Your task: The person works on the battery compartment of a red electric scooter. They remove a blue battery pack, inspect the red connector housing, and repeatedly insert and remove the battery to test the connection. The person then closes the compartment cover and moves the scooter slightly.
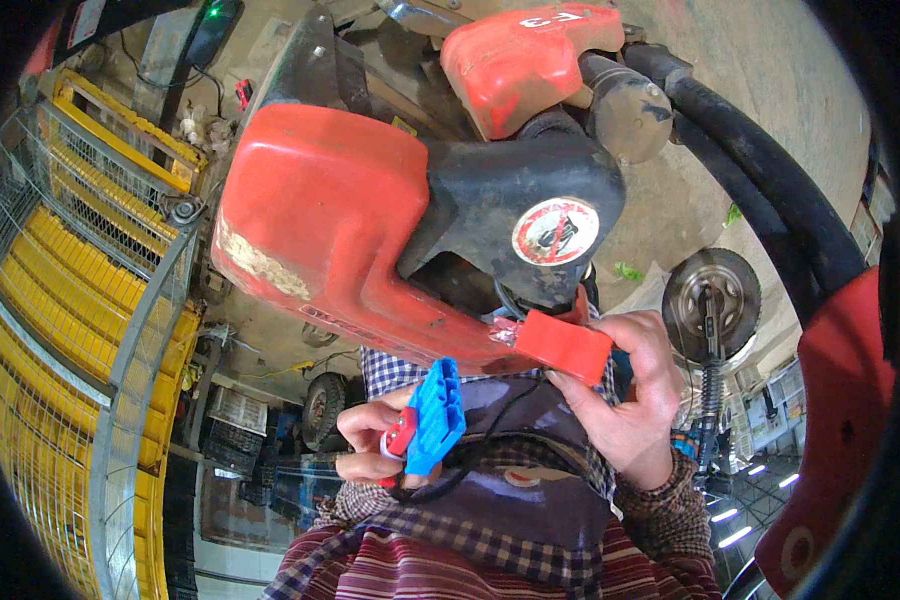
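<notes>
Between the fingers of my left hand [375,439] is a blue ribbed plastic block [436,416] together with a smaller red piece [400,433]; a dark cable runs beside them. My right hand [641,397] pinches a red rectangular plastic block [564,346] between thumb and fingers. Clear, crumpled material [505,330] shows at that block's left end. The two blocks are apart. Just beyond my hands stands a machine with a red plastic cover [322,195] and a black housing [525,180] bearing a round warning sticker [556,231].
A second red cover [532,60] is further off. Thick black hoses [765,165] curve down at the right, near a wheel [711,304]. Wire mesh cages [120,315] with yellow parts fill the left. Another tyre [325,411] lies at lower left.
</notes>
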`<action>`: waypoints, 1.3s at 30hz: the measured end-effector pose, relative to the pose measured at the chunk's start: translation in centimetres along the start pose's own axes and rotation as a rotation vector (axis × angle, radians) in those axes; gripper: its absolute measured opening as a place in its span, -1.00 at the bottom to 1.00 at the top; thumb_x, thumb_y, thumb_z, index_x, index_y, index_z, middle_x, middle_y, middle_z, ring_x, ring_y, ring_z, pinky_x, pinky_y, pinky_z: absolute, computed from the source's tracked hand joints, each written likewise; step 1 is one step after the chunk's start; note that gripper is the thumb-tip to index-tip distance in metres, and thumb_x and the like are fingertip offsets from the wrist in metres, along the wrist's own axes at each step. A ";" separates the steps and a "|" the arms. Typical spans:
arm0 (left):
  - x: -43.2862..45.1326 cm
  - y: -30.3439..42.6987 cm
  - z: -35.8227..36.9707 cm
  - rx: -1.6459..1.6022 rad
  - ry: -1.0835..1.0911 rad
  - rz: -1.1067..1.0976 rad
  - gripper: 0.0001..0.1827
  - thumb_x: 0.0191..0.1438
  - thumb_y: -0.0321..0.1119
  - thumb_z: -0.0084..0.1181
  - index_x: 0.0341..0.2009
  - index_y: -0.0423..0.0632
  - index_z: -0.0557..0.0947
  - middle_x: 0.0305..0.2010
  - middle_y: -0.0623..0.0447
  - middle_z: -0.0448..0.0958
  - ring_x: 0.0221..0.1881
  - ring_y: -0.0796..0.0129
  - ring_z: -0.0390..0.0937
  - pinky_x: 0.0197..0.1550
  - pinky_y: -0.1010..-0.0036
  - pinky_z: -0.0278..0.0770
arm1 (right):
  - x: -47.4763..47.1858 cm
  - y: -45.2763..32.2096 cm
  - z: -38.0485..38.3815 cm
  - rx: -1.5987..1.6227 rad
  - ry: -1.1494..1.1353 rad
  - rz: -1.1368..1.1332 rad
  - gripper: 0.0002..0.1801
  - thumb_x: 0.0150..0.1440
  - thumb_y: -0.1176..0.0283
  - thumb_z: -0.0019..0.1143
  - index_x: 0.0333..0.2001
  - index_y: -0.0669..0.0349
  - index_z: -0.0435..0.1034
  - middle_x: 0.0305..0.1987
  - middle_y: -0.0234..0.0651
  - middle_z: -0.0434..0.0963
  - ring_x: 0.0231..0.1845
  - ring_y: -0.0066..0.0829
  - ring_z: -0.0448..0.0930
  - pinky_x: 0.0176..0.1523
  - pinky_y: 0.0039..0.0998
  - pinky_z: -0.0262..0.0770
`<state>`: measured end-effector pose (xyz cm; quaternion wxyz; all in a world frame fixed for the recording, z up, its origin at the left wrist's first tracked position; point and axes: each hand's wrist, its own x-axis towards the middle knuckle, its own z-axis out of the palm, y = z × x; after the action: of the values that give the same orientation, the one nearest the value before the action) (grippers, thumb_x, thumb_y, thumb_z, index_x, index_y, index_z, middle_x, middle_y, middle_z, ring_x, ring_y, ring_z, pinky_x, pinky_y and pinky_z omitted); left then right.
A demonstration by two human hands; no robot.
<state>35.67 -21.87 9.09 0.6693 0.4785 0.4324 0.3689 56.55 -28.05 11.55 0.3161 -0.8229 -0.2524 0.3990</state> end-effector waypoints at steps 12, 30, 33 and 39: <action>0.7 -0.3 3.0 0.502 0.040 0.122 -0.51 -0.29 -0.65 0.22 -0.32 -0.12 0.22 -0.42 -0.18 0.44 -0.43 0.16 0.50 -0.36 0.45 0.50 | 0.6 -0.4 -0.4 -0.035 -0.039 0.050 -0.56 -0.38 0.60 0.30 -0.34 0.30 0.31 -0.40 -0.22 0.40 -0.39 -0.27 0.42 -0.30 -0.39 0.34; 4.4 2.0 6.9 0.719 -0.074 -0.630 -0.63 -0.01 -0.34 0.09 -0.21 -0.09 0.19 -0.57 0.06 0.36 -0.67 0.53 0.31 -0.70 0.63 0.28 | 1.2 -0.9 -0.7 -0.041 -0.001 0.067 -0.61 -0.39 0.60 0.30 -0.39 0.29 0.34 -0.42 -0.24 0.42 -0.42 -0.25 0.42 -0.34 -0.38 0.34; 6.5 2.8 7.9 0.871 -0.157 -0.650 -0.59 -0.10 -0.39 0.20 -0.23 -0.19 0.27 -0.66 0.06 0.37 -0.66 0.54 0.39 -0.65 0.64 0.29 | 1.5 -0.9 -0.8 -0.050 0.006 0.065 -0.61 -0.39 0.59 0.31 -0.39 0.29 0.35 -0.42 -0.24 0.42 -0.41 -0.26 0.43 -0.35 -0.39 0.35; 7.2 2.1 7.6 0.934 -0.210 -0.574 -0.68 0.00 -0.37 0.09 -0.26 -0.15 0.24 -0.64 0.08 0.38 -0.65 0.57 0.32 -0.65 0.66 0.24 | 1.7 -1.2 -0.6 -0.039 -0.009 0.090 -0.61 -0.38 0.59 0.32 -0.38 0.29 0.35 -0.43 -0.23 0.42 -0.40 -0.27 0.44 -0.34 -0.39 0.36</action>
<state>45.14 -17.19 10.72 0.4993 0.6214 0.5940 -0.1084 57.80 -26.33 11.91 0.2807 -0.8377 -0.2245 0.4112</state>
